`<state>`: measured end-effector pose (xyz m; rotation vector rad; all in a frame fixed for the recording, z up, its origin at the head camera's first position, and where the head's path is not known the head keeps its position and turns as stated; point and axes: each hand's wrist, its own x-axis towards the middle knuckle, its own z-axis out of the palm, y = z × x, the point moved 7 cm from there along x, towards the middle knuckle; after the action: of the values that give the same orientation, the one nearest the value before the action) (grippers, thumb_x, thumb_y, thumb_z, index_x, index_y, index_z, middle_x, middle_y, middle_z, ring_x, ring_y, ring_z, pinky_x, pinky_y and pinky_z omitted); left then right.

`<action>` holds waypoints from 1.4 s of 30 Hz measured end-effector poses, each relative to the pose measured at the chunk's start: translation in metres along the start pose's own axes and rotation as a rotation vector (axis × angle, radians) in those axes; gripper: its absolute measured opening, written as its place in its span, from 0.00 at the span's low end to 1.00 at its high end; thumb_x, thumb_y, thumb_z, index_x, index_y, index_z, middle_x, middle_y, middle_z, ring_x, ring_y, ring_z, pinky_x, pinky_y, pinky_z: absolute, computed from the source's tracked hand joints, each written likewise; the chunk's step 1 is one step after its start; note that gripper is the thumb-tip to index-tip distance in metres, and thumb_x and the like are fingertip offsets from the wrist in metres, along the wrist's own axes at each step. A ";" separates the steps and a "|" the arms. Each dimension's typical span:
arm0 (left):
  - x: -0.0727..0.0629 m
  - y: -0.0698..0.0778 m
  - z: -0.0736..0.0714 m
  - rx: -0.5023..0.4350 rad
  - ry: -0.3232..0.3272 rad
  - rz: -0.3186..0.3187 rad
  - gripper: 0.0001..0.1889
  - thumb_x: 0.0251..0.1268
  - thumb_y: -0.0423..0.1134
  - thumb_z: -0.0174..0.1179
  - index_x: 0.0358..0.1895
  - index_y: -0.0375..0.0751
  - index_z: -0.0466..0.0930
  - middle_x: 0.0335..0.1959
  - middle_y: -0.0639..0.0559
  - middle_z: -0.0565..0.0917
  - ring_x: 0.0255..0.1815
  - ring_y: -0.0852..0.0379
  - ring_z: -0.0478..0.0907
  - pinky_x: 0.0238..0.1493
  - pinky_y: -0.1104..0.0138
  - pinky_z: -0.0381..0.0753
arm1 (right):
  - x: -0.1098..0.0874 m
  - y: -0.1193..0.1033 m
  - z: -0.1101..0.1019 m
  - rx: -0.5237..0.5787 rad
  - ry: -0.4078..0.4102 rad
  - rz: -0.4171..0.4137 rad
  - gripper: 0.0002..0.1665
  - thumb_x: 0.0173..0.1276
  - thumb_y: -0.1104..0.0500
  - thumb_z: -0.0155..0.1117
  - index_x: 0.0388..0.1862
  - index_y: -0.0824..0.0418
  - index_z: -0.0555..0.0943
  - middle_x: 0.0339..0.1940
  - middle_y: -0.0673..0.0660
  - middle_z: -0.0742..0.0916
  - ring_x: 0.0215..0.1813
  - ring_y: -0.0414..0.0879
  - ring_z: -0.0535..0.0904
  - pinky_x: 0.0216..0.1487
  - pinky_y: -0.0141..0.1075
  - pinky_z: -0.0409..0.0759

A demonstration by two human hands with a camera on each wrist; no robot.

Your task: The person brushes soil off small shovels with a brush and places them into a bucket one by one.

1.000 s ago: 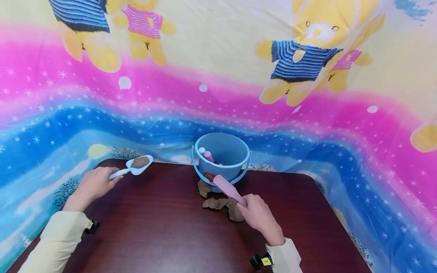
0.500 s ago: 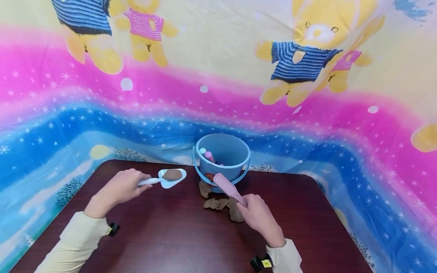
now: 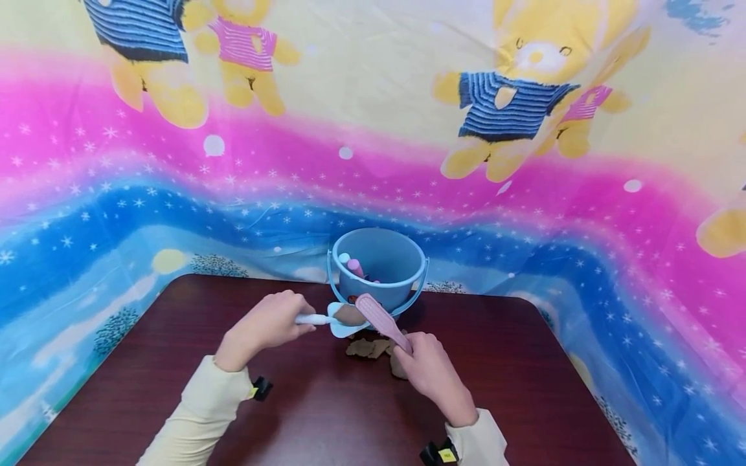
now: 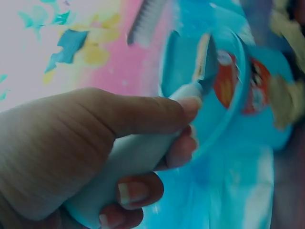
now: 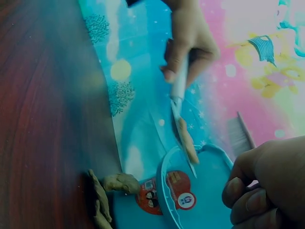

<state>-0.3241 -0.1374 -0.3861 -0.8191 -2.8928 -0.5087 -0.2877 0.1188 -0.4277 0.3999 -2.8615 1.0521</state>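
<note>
My left hand (image 3: 268, 327) grips the pale handle of a light blue toy trowel (image 3: 338, 328), fingers curled round it in the left wrist view. A brown lump of clay (image 3: 350, 314) lies on the trowel's blade, held level in front of the bucket. My right hand (image 3: 430, 372) holds a pink brush (image 3: 377, 315) by its handle; its bristles (image 5: 237, 136) show in the right wrist view. The brush head overlaps the trowel's tip in the head view. Behind both stands a blue bucket (image 3: 379, 254) with a red label (image 5: 178, 188) and its carrying handle hanging down in front.
Torn clay pieces (image 3: 367, 348) and a rounder lump lie on the dark red table (image 3: 291, 414) below the tools. Pink and pale blue handles (image 3: 353, 266) show inside the bucket. A printed bear cloth (image 3: 373, 129) hangs round the table's back and sides.
My left hand has carried the trowel with its clay rightward from the table's far left corner to the bucket's front. The right hand and the brush have hardly moved.
</note>
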 end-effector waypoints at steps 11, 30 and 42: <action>0.016 0.040 0.006 -0.114 -0.021 -0.031 0.03 0.57 0.40 0.76 0.32 0.47 0.91 0.21 0.62 0.82 0.23 0.61 0.74 0.32 0.65 0.78 | 0.002 -0.006 0.012 0.001 -0.020 0.002 0.20 0.72 0.62 0.59 0.16 0.56 0.75 0.11 0.47 0.73 0.14 0.40 0.67 0.17 0.33 0.68; 0.011 0.049 0.006 -0.172 0.055 -0.037 0.05 0.57 0.39 0.76 0.26 0.47 0.90 0.12 0.63 0.75 0.17 0.62 0.68 0.24 0.67 0.72 | -0.002 0.002 0.020 -0.098 -0.071 0.055 0.19 0.69 0.65 0.61 0.16 0.58 0.73 0.12 0.50 0.72 0.15 0.42 0.67 0.19 0.34 0.67; 0.007 0.041 0.006 -0.225 0.049 -0.091 0.06 0.54 0.37 0.77 0.35 0.43 0.92 0.26 0.58 0.85 0.24 0.61 0.75 0.32 0.66 0.79 | -0.001 0.011 0.021 -0.129 -0.054 0.111 0.22 0.67 0.64 0.60 0.12 0.56 0.71 0.11 0.49 0.70 0.14 0.42 0.65 0.18 0.35 0.67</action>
<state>-0.3084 -0.0996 -0.3787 -0.6911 -2.8732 -0.8634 -0.2894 0.1131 -0.4505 0.2678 -3.0096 0.8785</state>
